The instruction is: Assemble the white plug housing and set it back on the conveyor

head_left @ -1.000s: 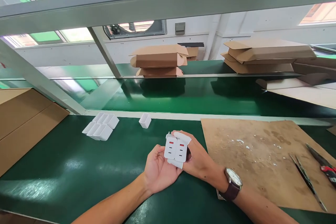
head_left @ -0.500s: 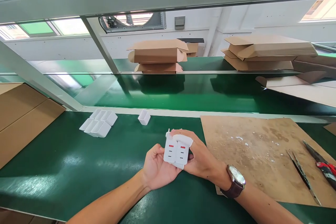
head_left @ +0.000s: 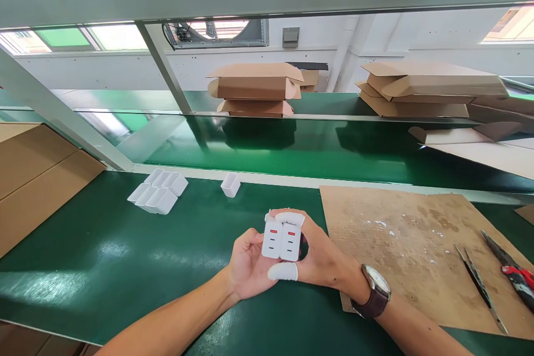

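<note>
Movement: since the earlier frame, the right thumb has slid out below the blocks, its white cover now in plain view.
Blocks: two white, rounded rectangular plastic blocks, side by side between the hands above the counter; each face shows one red slot and two dark ones.
Right hand: curled partway round the blocks, holding them; white-covered finger across the top edge, covered thumb at the bottom.
Left hand: palm up, loosely open, thumb by the blocks' left edge; fingertips hidden.
Counter: smooth, glossy green surface.
Cups: cluster of small white open-topped plastic cups, left; a single matching white cup stands apart.
Right side: stained tan cardboard sheet bearing slim metal tweezers and dark-bladed scissors with red-and-black handles.
Shelf behind: folded brown cardboard boxes, stacked.
</note>
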{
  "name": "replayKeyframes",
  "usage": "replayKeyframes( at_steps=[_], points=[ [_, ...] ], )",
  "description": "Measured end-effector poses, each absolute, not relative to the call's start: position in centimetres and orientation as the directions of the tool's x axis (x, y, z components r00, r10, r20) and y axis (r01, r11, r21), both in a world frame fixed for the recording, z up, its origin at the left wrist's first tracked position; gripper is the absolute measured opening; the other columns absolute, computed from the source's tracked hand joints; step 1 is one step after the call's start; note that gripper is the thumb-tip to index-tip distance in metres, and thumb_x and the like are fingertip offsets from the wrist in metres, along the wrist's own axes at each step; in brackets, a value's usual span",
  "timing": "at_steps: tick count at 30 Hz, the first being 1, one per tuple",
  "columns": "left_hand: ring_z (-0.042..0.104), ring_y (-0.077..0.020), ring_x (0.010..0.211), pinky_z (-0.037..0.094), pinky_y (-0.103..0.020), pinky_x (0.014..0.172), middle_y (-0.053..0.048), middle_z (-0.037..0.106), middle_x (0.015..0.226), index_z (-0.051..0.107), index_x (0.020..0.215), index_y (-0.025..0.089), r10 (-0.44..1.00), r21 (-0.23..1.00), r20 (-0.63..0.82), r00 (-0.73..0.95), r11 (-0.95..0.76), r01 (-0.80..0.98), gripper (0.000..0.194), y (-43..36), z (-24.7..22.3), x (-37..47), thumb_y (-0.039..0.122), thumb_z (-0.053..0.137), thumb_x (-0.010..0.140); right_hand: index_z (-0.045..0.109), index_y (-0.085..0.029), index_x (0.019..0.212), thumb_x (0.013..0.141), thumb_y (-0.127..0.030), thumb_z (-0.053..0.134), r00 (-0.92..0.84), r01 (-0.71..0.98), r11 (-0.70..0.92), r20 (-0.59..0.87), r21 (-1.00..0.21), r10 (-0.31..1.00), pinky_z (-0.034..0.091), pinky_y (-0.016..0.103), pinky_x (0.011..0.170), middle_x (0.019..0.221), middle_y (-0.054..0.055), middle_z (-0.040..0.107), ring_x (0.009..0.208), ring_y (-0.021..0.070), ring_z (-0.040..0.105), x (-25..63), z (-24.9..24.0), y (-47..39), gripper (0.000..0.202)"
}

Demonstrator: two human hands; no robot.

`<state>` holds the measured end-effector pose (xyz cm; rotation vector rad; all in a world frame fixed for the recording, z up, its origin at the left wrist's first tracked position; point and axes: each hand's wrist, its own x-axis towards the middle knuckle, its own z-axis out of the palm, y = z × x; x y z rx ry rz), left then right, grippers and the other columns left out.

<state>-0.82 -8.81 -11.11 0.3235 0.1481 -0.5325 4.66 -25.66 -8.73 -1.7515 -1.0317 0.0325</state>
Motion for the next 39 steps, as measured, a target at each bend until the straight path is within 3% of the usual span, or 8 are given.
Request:
replayKeyframes(
  at_steps=[3, 7, 10, 14, 22, 26, 29, 39],
  points=[
    [0.066, -0.0238, 0.096, 0.045, -0.033, 0.089, -0.01, 0.075, 0.099, 0.074, 0.104, 0.009, -0.493, 0.274, -0.222, 0.841, 0.797, 0.539, 0.033, -8.9, -11.3, -0.9, 0.025, 0.066, 0.076, 0.053, -0.029, 0.138, 0.079, -0.039, 0.084, 0.701, 0.547, -0.096, 0.393, -0.832, 0.595, 0.059, 0.043, 0.093, 0.134, 0.01, 0.061, 0.117, 0.0287, 0.063, 4.3, -8.9, -25.5, 0.067],
    [0.065, -0.0201, 0.097, 0.044, -0.031, 0.091, -0.008, 0.074, 0.104, 0.072, 0.104, 0.011, -0.496, 0.205, -0.217, 0.841, 0.819, 0.536, 0.031, -9.2, -11.4, -1.1, 0.02, 0.064, 0.075, 0.071, -0.03, 0.118, 0.097, -0.035, 0.061, 0.777, 0.404, -0.098, 0.284, -0.91, 0.562, 0.061, 0.039, 0.086, 0.117, 0.004, 0.073, 0.105, 0.0245, 0.069, 4.5, -8.2, -25.4, 0.024],
    [0.064, -0.0224, 0.101, 0.044, -0.032, 0.094, -0.012, 0.073, 0.108, 0.07, 0.109, 0.009, -0.496, 0.206, -0.209, 0.843, 0.82, 0.534, 0.039, -9.2, -11.2, -1.1, 0.023, 0.064, 0.074, 0.074, -0.027, 0.114, 0.105, -0.043, 0.046, 0.859, 0.284, -0.094, 0.209, -0.954, 0.467, 0.063, 0.037, 0.073, 0.102, 0.004, 0.077, 0.086, 0.0226, 0.073, 5.2, -7.6, -25.7, 0.034],
    [0.065, -0.025, 0.102, 0.044, -0.033, 0.095, -0.018, 0.07, 0.118, 0.065, 0.123, 0.004, -0.49, 0.272, -0.177, 0.854, 0.809, 0.521, 0.056, -9.0, -10.6, -0.8, 0.027, 0.063, 0.072, 0.071, -0.025, 0.118, 0.106, -0.048, 0.041, 0.905, 0.309, -0.112, 0.256, -0.944, 0.34, 0.063, 0.045, 0.086, 0.11, 0.006, 0.077, 0.098, 0.0249, 0.073, 5.8, -7.4, -26.2, 0.04],
    [0.067, -0.0225, 0.097, 0.048, -0.032, 0.088, -0.009, 0.074, 0.102, 0.072, 0.103, 0.014, -0.421, 0.208, -0.239, 0.875, 0.858, 0.469, 0.032, -8.9, -10.8, -0.7, 0.022, 0.062, 0.074, 0.067, -0.028, 0.127, 0.098, -0.042, 0.06, 0.752, 0.496, -0.108, 0.364, -0.862, 0.55, 0.059, 0.043, 0.098, 0.126, 0.006, 0.071, 0.112, 0.0247, 0.069, 4.8, -7.7, -25.8, 0.033],
    [0.067, -0.0236, 0.095, 0.049, -0.031, 0.086, -0.014, 0.074, 0.106, 0.073, 0.108, 0.01, -0.44, 0.236, -0.237, 0.866, 0.838, 0.491, 0.039, -8.9, -10.6, -0.7, 0.025, 0.062, 0.073, 0.062, -0.025, 0.131, 0.108, -0.043, 0.04, 0.868, 0.366, -0.145, 0.281, -0.919, 0.408, 0.064, 0.04, 0.082, 0.109, 0.006, 0.077, 0.093, 0.0218, 0.074, 5.0, -7.7, -25.9, 0.037],
    [0.067, -0.0249, 0.099, 0.049, -0.032, 0.089, -0.02, 0.071, 0.115, 0.069, 0.12, 0.005, -0.451, 0.275, -0.219, 0.865, 0.822, 0.498, 0.053, -8.8, -10.3, -0.6, 0.028, 0.061, 0.072, 0.058, -0.024, 0.131, 0.108, -0.042, 0.04, 0.887, 0.379, -0.15, 0.313, -0.913, 0.339, 0.064, 0.041, 0.085, 0.107, 0.005, 0.078, 0.097, 0.022, 0.074, 5.3, -7.6, -26.1, 0.035],
    [0.066, -0.0265, 0.099, 0.049, -0.034, 0.089, -0.017, 0.072, 0.115, 0.067, 0.121, 0.008, -0.402, 0.263, -0.209, 0.891, 0.855, 0.447, 0.049, -8.5, -10.4, -0.4, 0.026, 0.06, 0.075, 0.053, -0.027, 0.136, 0.107, -0.043, 0.043, 0.859, 0.39, -0.091, 0.327, -0.916, 0.394, 0.061, 0.045, 0.094, 0.117, 0.008, 0.074, 0.109, 0.0229, 0.071, 5.2, -8.4, -26.2, 0.035]
  ],
)
